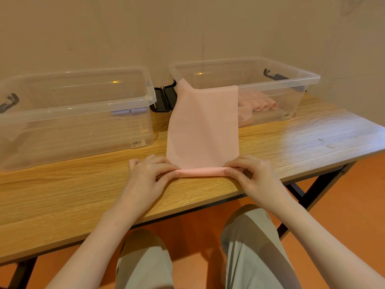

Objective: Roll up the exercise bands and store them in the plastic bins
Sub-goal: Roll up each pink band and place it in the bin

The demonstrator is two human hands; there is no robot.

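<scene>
Pink exercise band [203,126]: roll barely begun, near edge pinched by left hand [145,174] and right hand [253,176]; far end draped over right bin [300,80], several pink rolls [264,105] stored inside.

Person, head-cam view. Both forearms bare to frame edge, no sleeves visible. Left hand [145,174] at 9 o'clock of right hand [253,176]; no rings, watch or gloves. Legs at 6 o'clock: loose grey-green trousers [252,247], plain fabric, creased.
</scene>
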